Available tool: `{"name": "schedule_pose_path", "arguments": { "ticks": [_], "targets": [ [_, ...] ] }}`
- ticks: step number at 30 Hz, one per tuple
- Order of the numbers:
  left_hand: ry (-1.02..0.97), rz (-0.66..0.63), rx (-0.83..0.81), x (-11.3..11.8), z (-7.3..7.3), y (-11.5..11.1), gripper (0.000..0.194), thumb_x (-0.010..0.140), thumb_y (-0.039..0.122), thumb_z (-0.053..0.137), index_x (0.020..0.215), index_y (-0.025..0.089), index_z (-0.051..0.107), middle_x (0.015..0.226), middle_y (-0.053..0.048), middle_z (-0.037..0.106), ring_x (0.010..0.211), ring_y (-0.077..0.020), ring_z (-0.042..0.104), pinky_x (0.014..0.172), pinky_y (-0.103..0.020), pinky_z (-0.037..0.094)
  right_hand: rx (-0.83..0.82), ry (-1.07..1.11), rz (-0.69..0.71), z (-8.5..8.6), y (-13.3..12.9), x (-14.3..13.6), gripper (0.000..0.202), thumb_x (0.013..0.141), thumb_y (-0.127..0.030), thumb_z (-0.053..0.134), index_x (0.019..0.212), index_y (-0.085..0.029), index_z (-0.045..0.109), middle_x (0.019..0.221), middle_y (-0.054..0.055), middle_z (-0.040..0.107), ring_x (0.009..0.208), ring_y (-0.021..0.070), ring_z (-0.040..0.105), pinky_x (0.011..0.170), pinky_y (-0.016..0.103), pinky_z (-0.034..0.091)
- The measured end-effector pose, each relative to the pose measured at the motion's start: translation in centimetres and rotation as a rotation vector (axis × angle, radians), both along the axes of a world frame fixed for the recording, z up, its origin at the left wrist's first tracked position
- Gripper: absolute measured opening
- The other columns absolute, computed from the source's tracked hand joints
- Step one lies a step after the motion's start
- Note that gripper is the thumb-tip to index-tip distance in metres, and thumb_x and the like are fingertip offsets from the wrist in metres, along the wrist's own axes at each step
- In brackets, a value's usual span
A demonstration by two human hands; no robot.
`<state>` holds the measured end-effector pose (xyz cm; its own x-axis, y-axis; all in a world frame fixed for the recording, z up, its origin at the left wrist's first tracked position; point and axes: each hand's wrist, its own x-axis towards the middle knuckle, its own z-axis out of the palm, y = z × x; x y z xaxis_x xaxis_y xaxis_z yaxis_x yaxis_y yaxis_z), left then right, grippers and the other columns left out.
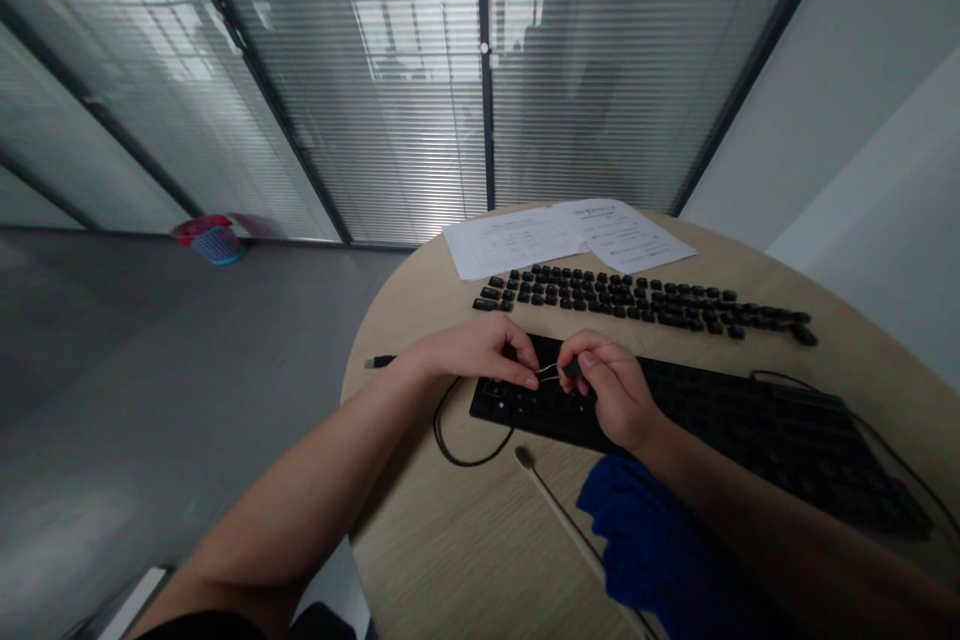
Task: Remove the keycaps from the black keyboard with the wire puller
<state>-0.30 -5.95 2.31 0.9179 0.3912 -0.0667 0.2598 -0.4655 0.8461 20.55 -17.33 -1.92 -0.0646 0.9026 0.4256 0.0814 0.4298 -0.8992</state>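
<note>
Over the left part of a black keyboard (705, 410), my two hands nearly meet. My right hand (619, 390) is closed around the dark handle of a wire keycap puller (572, 368), whose thin wires point left. At the ends of those wires, my left hand (499, 350) has thumb and fingers pinched together; what lies between them is hidden. Some keys are still visible on the keyboard below my hands. Behind it, loose black keycaps (592, 295) lie in rows on the table.
Printed sheets (525, 238) lie at the round table's (442, 550) far edge. A light-handled brush (559, 510) and a blue cloth (637, 530) are in front of the keyboard. A cable (469, 463) loops at left near a USB plug (379, 361). A basket (214, 240) stands on the floor.
</note>
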Motion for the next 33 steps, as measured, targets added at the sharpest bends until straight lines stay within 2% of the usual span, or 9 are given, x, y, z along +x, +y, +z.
{"name": "schedule_pose_path", "arguments": {
  "ticks": [5,11,16,21,25,28,33],
  "targets": [
    [0.041,0.035,-0.078,-0.2,0.0,0.0,0.028,0.081,0.043,0.084,0.092,0.017,0.082,0.074,-0.003,0.076,0.057,-0.0124,0.063,0.053,-0.023,0.048,-0.048,0.091,-0.01,-0.2,0.2,0.0,0.026,0.1,-0.038,0.055,0.085,-0.021,0.068,0.066,0.002,0.068,0.055,0.0152,0.061,0.05,0.026,0.044],
    [0.014,0.05,-0.107,-0.4,0.1,0.1,0.026,0.081,0.041,0.084,0.093,0.018,0.081,0.076,-0.002,0.075,0.059,-0.0123,0.062,0.055,-0.024,0.048,-0.083,0.155,-0.056,-0.7,0.3,0.0,0.023,0.098,-0.036,0.056,0.086,-0.021,0.068,0.067,0.002,0.069,0.055,0.0149,0.061,0.05,0.025,0.044],
    [-0.053,0.09,-0.053,-0.9,-0.1,1.0,0.023,0.084,0.036,0.081,0.096,0.017,0.08,0.08,-0.002,0.075,0.062,-0.0118,0.062,0.058,-0.024,0.05,-0.074,0.229,-0.175,-0.4,0.4,-0.1,0.023,0.096,-0.033,0.054,0.083,-0.021,0.068,0.062,0.001,0.066,0.053,0.0137,0.059,0.049,0.024,0.042],
    [-0.19,0.28,0.176,-1.5,-0.7,2.4,0.024,0.088,0.031,0.075,0.106,0.017,0.078,0.092,-0.005,0.078,0.075,-0.0146,0.067,0.069,-0.028,0.054,-0.079,0.238,-0.234,-0.1,0.6,-0.3,0.021,0.095,-0.03,0.053,0.081,-0.021,0.067,0.061,-0.001,0.064,0.052,0.0129,0.057,0.048,0.023,0.043],
    [-0.129,0.426,0.456,-1.3,-1.2,3.3,0.026,0.089,0.02,0.07,0.114,0.02,0.078,0.097,-0.004,0.08,0.077,-0.0155,0.068,0.073,-0.03,0.054,-0.064,0.22,-0.242,0.0,0.6,-0.4,0.02,0.095,-0.029,0.054,0.081,-0.021,0.067,0.06,-0.001,0.064,0.052,0.0126,0.057,0.048,0.022,0.043],
    [-0.01,0.417,0.641,-0.5,-1.4,3.8,0.03,0.086,0.013,0.071,0.114,0.023,0.079,0.101,-0.004,0.08,0.087,-0.0192,0.071,0.082,-0.034,0.055,-0.046,0.197,-0.246,0.1,0.6,-0.5,0.021,0.095,-0.03,0.054,0.081,-0.021,0.067,0.06,-0.001,0.063,0.053,0.0127,0.057,0.048,0.023,0.043],
    [0.198,0.318,0.863,1.2,-1.7,4.6,0.027,0.087,0.018,0.075,0.112,0.026,0.08,0.096,-0.005,0.078,0.092,-0.0243,0.07,0.09,-0.04,0.052,-0.011,0.137,-0.237,-0.1,0.5,-0.4,0.023,0.097,-0.029,0.052,0.083,-0.022,0.068,0.063,-0.001,0.063,0.054,0.0125,0.057,0.049,0.023,0.044]
  ]
}}
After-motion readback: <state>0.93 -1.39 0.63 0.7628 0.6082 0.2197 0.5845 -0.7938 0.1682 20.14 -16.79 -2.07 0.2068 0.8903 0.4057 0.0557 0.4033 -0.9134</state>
